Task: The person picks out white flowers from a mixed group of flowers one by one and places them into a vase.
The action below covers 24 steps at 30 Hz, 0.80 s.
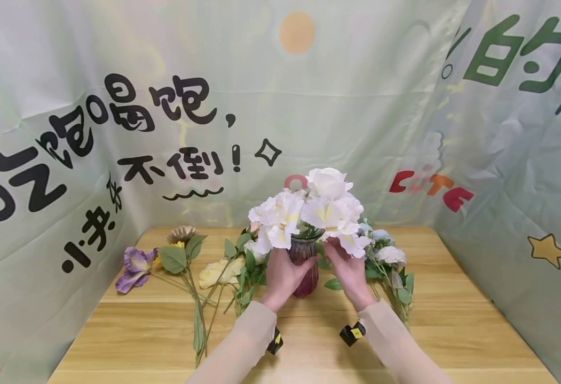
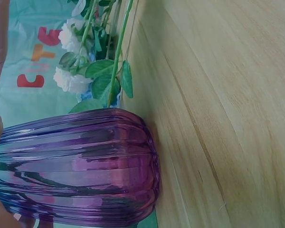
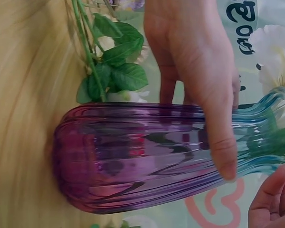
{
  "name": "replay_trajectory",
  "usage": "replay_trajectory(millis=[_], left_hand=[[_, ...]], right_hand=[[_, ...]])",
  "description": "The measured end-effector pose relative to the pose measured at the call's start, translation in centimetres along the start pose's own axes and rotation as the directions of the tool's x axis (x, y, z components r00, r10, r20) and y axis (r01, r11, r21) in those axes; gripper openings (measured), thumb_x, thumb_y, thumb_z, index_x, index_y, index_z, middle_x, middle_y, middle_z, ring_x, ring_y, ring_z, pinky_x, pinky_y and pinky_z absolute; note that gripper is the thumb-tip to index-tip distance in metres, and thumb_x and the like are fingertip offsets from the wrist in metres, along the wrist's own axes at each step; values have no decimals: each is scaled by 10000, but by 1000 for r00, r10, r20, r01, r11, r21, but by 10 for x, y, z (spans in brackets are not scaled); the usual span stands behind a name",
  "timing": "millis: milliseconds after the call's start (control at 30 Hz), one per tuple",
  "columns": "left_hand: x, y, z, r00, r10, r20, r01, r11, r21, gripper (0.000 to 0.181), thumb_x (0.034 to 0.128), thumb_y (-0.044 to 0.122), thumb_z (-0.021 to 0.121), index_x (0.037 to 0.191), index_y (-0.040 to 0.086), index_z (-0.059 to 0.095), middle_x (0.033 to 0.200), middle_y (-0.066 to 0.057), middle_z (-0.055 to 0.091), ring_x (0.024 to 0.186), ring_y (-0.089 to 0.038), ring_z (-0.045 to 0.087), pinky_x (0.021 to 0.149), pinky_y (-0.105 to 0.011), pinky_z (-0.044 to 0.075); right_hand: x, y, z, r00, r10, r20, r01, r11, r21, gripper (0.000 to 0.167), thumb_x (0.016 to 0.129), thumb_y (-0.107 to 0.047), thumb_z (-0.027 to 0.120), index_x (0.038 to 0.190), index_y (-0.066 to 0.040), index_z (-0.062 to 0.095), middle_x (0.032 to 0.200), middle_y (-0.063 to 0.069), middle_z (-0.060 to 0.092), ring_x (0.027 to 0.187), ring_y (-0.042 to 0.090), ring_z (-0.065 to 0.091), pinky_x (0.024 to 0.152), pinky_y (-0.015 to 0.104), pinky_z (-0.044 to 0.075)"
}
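Note:
A ribbed glass vase (image 1: 305,282), purple-pink below and bluish at the neck, stands upright on the wooden table. White flowers with yellow centres (image 1: 280,216) and a white rose (image 1: 328,183) rise above its mouth; stems show through the glass (image 2: 76,161). My left hand (image 1: 284,274) grips the vase's upper body, thumb across the near side (image 3: 221,142) and fingers around behind. Beside the neck, under the right-hand petals, is my right hand (image 1: 349,269). Its fingertips are bent together near the rim in the right wrist view (image 3: 275,197); whether they pinch anything is hidden.
Left of the vase lie a purple flower (image 1: 135,269), a brownish flower (image 1: 181,233) and a pale yellow flower (image 1: 221,272), with long stems toward the front. At right lie white roses (image 1: 390,255) with green leaves. Printed cloth (image 1: 357,117) hangs behind the table.

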<state>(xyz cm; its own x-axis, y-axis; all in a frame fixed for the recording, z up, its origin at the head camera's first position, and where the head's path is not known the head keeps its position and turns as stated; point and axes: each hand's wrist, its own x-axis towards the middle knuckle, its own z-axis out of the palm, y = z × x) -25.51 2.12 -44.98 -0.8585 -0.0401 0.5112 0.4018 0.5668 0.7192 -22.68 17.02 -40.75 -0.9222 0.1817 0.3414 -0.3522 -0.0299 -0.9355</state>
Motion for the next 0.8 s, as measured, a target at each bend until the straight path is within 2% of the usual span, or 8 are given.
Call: replay_trajectory(millis=[167, 267, 333, 400, 533, 633, 800], left_hand=[[0, 1, -1, 1000, -4, 4, 4, 1000, 9, 875, 773, 483, 851, 1438, 108, 424, 1315, -133, 631, 1244, -293, 617, 1064, -427, 516], [1, 2, -2, 1000, 2, -1, -2, 1000, 18, 896, 774, 493, 847, 1450, 97, 411, 1319, -144, 628, 1250, -302, 613, 1075, -423, 510], [2, 3, -2, 1000, 8, -8, -8, 1000, 19, 909, 771, 489, 850, 1457, 92, 404, 1311, -155, 632, 1244, -311, 617, 1074, -424, 510], [2, 3, -1, 1000, 12, -12, -12, 1000, 19, 922, 766, 487, 855, 1464, 94, 396, 1311, -163, 634, 1242, -320, 619, 1076, -425, 508], [0, 1, -1, 1000, 13, -19, -13, 1000, 13, 914, 760, 480, 861, 1455, 96, 407, 1291, -173, 648, 1220, -328, 633, 1062, -433, 517], [-1, 0, -1, 1000, 15, -19, -15, 1000, 12, 904, 762, 499, 853, 1448, 100, 418, 1281, -166, 655, 1210, -321, 641, 1055, -431, 523], [0, 0, -1, 1000, 21, -7, -21, 1000, 18, 930, 768, 566, 821, 1471, 126, 399, 1310, -133, 647, 1238, -297, 631, 1071, -410, 516]], right_hand=[[-4, 12, -5, 995, -93, 21, 93, 996, 11, 62, 938, 57, 615, 971, 94, 579, 707, -61, 590, 577, 54, 523, 551, 196, 465], [-6, 17, -10, 996, -94, 14, 94, 995, -17, 73, 939, 74, 604, 979, 128, 575, 714, -45, 582, 583, 58, 525, 553, 194, 466], [-8, 19, -13, 998, -54, 7, 55, 997, -53, 82, 948, 67, 599, 993, 133, 580, 729, -37, 576, 600, 64, 530, 564, 189, 466], [-11, 20, -17, 1000, 15, -5, -15, 995, -94, 101, 952, 55, 598, 1026, 123, 587, 775, -29, 591, 646, 63, 560, 601, 188, 493], [-19, 22, -27, 987, 161, -3, -158, 969, -188, 155, 953, 27, 603, 1100, 78, 594, 877, -3, 630, 743, 23, 602, 677, 188, 530], [-25, 26, -36, 977, 213, 13, -204, 951, -233, 198, 933, 47, 602, 1130, 66, 586, 921, 7, 648, 774, 23, 616, 694, 194, 544], [-33, 32, -53, 973, 229, 27, -212, 934, -287, 217, 914, 70, 597, 1130, 59, 574, 921, 0, 649, 776, 56, 629, 699, 198, 553]])
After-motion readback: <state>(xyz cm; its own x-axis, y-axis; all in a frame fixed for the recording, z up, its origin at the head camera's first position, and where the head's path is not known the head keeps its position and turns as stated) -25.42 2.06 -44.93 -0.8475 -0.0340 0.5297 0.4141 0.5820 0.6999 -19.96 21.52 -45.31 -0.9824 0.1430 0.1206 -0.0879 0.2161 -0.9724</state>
